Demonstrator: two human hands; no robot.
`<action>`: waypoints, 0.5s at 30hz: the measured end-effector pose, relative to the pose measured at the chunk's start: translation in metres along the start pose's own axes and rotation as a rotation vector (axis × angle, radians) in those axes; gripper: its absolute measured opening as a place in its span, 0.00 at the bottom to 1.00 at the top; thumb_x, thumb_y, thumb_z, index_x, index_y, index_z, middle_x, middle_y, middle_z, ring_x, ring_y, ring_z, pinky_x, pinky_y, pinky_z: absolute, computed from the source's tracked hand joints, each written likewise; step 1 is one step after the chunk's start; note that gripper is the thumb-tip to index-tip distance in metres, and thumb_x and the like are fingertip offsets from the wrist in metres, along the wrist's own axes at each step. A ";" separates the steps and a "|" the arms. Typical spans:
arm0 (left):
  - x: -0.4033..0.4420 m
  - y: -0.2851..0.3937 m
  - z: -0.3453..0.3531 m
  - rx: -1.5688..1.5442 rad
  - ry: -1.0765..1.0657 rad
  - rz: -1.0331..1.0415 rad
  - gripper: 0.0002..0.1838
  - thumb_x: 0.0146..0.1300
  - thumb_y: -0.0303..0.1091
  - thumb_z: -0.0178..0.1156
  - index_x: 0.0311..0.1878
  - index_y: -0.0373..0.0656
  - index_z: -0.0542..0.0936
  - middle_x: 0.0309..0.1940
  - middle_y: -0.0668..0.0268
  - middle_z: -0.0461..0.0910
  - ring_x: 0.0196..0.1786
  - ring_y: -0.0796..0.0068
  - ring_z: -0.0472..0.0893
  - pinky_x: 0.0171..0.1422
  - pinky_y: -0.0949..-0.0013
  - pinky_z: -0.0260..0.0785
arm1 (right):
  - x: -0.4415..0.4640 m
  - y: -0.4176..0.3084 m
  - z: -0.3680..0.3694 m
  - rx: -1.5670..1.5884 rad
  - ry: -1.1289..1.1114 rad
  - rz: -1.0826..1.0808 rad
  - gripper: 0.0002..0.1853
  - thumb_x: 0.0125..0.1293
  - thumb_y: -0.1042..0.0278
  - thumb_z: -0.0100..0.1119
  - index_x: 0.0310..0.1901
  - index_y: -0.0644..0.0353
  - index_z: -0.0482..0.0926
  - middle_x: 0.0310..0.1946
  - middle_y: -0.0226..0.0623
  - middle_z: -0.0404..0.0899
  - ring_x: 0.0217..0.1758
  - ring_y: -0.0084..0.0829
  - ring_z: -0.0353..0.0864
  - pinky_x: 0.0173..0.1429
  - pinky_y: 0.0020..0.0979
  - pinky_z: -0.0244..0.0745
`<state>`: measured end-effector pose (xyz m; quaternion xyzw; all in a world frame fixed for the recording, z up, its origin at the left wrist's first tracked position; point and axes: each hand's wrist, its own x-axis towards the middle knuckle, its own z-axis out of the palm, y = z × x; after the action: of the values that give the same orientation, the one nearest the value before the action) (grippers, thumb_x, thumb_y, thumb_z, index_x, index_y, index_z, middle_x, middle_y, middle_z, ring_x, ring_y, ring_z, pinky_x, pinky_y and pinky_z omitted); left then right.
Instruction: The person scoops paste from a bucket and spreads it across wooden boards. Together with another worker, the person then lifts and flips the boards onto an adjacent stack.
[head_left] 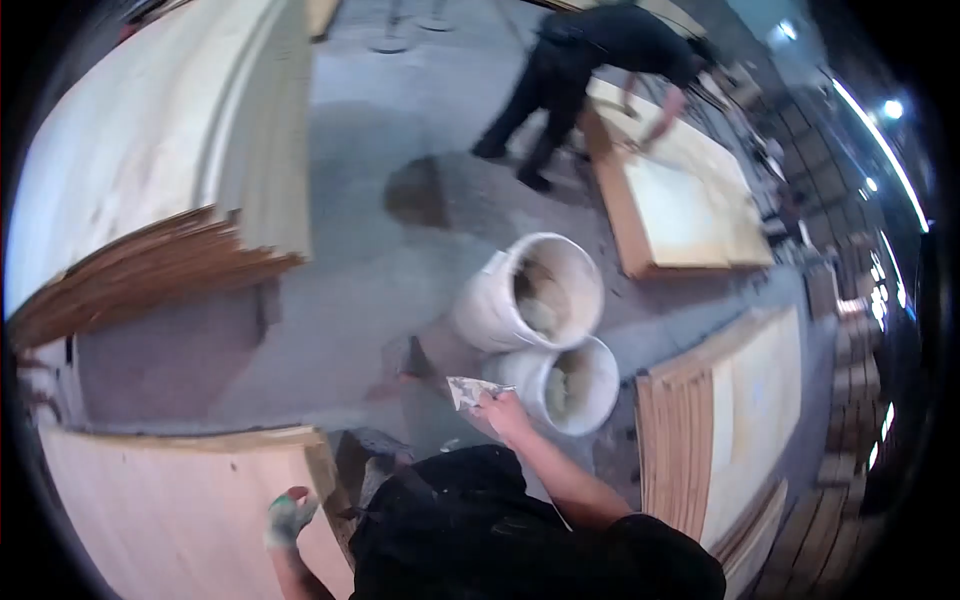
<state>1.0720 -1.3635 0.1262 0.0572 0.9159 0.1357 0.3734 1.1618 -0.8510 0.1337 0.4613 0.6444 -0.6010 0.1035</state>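
My right hand (507, 416) is closed around a putty knife (470, 391), whose wide blade is smeared with pale filler and points left. It is just left of the nearer white bucket (578, 388), which has some pale material inside. Touching that one is a second white bucket (535, 295), larger in view, with pale lumps and a brownish residue inside. My left hand (289, 517), in a grey-green glove with bare fingertips, is over a plywood stack (180, 490) at lower left. Its fingers are loosely curled with the thumb apart, and nothing shows between them.
A tall stack of plywood sheets (150, 130) stands at upper left. Another person (590, 60) bends over a plywood stack (690, 205) at upper right. More sheets (730, 400) lie at right. A dark wet patch (418, 192) marks the concrete floor (350, 330).
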 end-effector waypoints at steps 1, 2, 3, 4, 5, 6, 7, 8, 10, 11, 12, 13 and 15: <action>-0.014 0.011 -0.013 0.000 0.106 -0.077 0.20 0.62 0.52 0.58 0.47 0.50 0.87 0.39 0.53 0.87 0.46 0.52 0.86 0.55 0.54 0.77 | 0.002 0.021 -0.019 -0.039 0.105 -0.017 0.11 0.68 0.70 0.61 0.40 0.73 0.83 0.35 0.33 0.83 0.37 0.23 0.80 0.42 0.29 0.76; -0.014 0.013 -0.020 0.009 0.092 -0.041 0.20 0.62 0.52 0.58 0.47 0.50 0.87 0.39 0.53 0.87 0.46 0.52 0.86 0.55 0.54 0.77 | 0.000 0.035 -0.034 -0.084 0.197 -0.036 0.11 0.67 0.70 0.61 0.40 0.72 0.83 0.34 0.32 0.83 0.36 0.24 0.80 0.41 0.29 0.76; 0.018 -0.001 0.001 0.021 0.209 -0.043 0.20 0.62 0.50 0.60 0.50 0.47 0.86 0.42 0.52 0.87 0.47 0.50 0.85 0.56 0.54 0.77 | 0.028 0.056 -0.028 -0.011 0.275 -0.118 0.11 0.67 0.69 0.59 0.37 0.70 0.84 0.27 0.36 0.83 0.32 0.26 0.81 0.39 0.33 0.75; 0.032 0.004 0.007 0.017 0.317 -0.041 0.21 0.63 0.48 0.61 0.53 0.45 0.84 0.45 0.52 0.86 0.49 0.48 0.85 0.58 0.54 0.76 | 0.047 0.062 -0.041 0.012 0.292 -0.140 0.11 0.67 0.69 0.59 0.37 0.70 0.84 0.27 0.36 0.83 0.32 0.26 0.81 0.39 0.33 0.75; 0.038 0.018 0.006 0.018 0.316 -0.029 0.21 0.63 0.48 0.61 0.53 0.45 0.84 0.45 0.52 0.86 0.49 0.48 0.85 0.58 0.54 0.76 | 0.056 0.059 -0.058 -0.101 0.397 -0.215 0.12 0.67 0.68 0.57 0.36 0.69 0.84 0.25 0.38 0.81 0.31 0.29 0.80 0.39 0.36 0.75; 0.048 0.035 0.003 -0.047 0.462 0.113 0.19 0.64 0.44 0.61 0.53 0.44 0.84 0.45 0.53 0.86 0.49 0.52 0.85 0.57 0.57 0.77 | 0.068 0.052 -0.076 -0.214 0.496 -0.293 0.12 0.67 0.67 0.56 0.36 0.68 0.84 0.23 0.41 0.80 0.29 0.32 0.80 0.38 0.38 0.75; 0.055 0.057 0.000 -0.113 0.601 0.253 0.17 0.66 0.40 0.62 0.53 0.43 0.84 0.44 0.53 0.86 0.49 0.56 0.86 0.56 0.59 0.77 | 0.084 0.046 -0.098 -0.231 0.506 -0.346 0.15 0.67 0.63 0.55 0.40 0.69 0.83 0.28 0.51 0.82 0.36 0.45 0.82 0.44 0.43 0.76; 0.055 0.092 -0.008 -0.111 0.601 0.253 0.17 0.66 0.40 0.62 0.53 0.43 0.84 0.44 0.53 0.86 0.49 0.56 0.86 0.56 0.59 0.77 | 0.098 0.038 -0.118 -0.247 0.512 -0.396 0.19 0.67 0.59 0.55 0.44 0.70 0.83 0.33 0.61 0.83 0.43 0.58 0.85 0.49 0.49 0.77; 0.037 0.186 -0.009 -0.497 0.401 0.246 0.14 0.70 0.34 0.60 0.55 0.41 0.82 0.43 0.58 0.85 0.48 0.65 0.86 0.55 0.66 0.77 | 0.111 0.021 -0.162 -0.404 0.577 -0.335 0.19 0.67 0.60 0.55 0.49 0.67 0.82 0.37 0.62 0.83 0.44 0.58 0.84 0.51 0.49 0.77; 0.039 0.214 0.005 -0.496 0.397 0.241 0.14 0.70 0.34 0.60 0.55 0.41 0.82 0.43 0.58 0.85 0.48 0.65 0.86 0.55 0.66 0.77 | 0.120 0.022 -0.180 -0.406 0.573 -0.330 0.19 0.67 0.60 0.55 0.49 0.67 0.82 0.37 0.62 0.83 0.44 0.58 0.84 0.51 0.49 0.77; 0.048 0.239 0.026 -0.774 0.259 0.177 0.14 0.72 0.35 0.59 0.57 0.40 0.81 0.44 0.60 0.85 0.48 0.69 0.85 0.55 0.68 0.76 | 0.132 0.025 -0.194 -0.446 0.570 -0.455 0.17 0.67 0.62 0.55 0.48 0.66 0.83 0.40 0.60 0.83 0.47 0.55 0.84 0.52 0.48 0.78; 0.063 0.269 0.048 -1.055 0.117 0.106 0.15 0.74 0.36 0.59 0.58 0.39 0.80 0.44 0.62 0.84 0.47 0.72 0.85 0.55 0.70 0.76 | 0.151 0.017 -0.210 -0.490 0.560 -0.587 0.15 0.67 0.64 0.56 0.47 0.64 0.84 0.44 0.58 0.83 0.49 0.52 0.84 0.53 0.47 0.79; 0.093 0.327 0.092 -1.147 -0.005 0.182 0.19 0.74 0.38 0.59 0.61 0.38 0.77 0.48 0.64 0.83 0.48 0.71 0.84 0.58 0.69 0.75 | 0.188 0.003 -0.233 -0.797 0.455 -0.651 0.13 0.65 0.66 0.56 0.45 0.63 0.84 0.46 0.52 0.83 0.52 0.49 0.82 0.54 0.45 0.79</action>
<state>1.0712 -1.0125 0.0968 -0.0751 0.6866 0.6416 0.3336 1.1576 -0.5605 0.0621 0.2819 0.9369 -0.1971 -0.0626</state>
